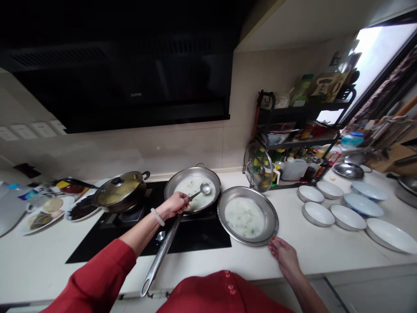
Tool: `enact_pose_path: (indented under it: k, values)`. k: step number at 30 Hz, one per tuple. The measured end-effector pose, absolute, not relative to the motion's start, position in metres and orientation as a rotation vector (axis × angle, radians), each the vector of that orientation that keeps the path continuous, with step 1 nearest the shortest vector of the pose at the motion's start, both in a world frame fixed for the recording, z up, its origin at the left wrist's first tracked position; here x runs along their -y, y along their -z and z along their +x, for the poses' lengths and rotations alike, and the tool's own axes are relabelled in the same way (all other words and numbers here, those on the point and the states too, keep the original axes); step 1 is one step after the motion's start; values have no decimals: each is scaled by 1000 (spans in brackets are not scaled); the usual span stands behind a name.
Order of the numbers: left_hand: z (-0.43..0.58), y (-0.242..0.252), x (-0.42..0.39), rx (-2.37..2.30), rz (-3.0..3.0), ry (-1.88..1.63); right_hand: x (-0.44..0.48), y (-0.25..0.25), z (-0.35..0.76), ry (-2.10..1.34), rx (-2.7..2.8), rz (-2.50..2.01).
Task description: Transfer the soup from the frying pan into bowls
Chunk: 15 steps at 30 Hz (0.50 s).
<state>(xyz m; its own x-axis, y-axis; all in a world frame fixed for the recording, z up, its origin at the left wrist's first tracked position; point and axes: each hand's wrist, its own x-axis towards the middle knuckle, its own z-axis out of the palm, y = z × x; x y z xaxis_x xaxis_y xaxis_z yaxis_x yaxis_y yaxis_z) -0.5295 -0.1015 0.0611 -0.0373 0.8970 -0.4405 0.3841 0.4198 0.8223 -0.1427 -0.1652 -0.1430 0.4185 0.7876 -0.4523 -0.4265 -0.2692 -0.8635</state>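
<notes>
My left hand (177, 203) is closed round the handle of a metal ladle (205, 188). The ladle's bowl is over the steel frying pan (169, 184) on the stove, above a milky white soup (190, 184) with green bits. To the right, on the counter, stands a wide metal basin (272, 208) with the same kind of soup (244, 216) in it. My right hand (283, 254) has its fingers pinched at the basin's near right rim. The pan's long handle (163, 252) points toward me, below my left wrist.
A lidded dark pan (119, 191) sits on the left burner of the black stove (100, 243). Plates of food (48, 213) lie farther left. Several white bowls (317, 214) stand on the right. A glass lid (259, 167) leans against the condiment rack (299, 113). The range hood (130, 87) hangs overhead.
</notes>
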Motion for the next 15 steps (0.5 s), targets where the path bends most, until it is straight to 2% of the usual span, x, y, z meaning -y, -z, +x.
enact_pose_path:
  k: [7,15]
  values:
    - [-558,-50,98,-1757,1249,-448,166,140,-143,-1214,347,-1408]
    - [-565,-52,101,-1536,955,-562,166,137,-144,-1203,378,-1435]
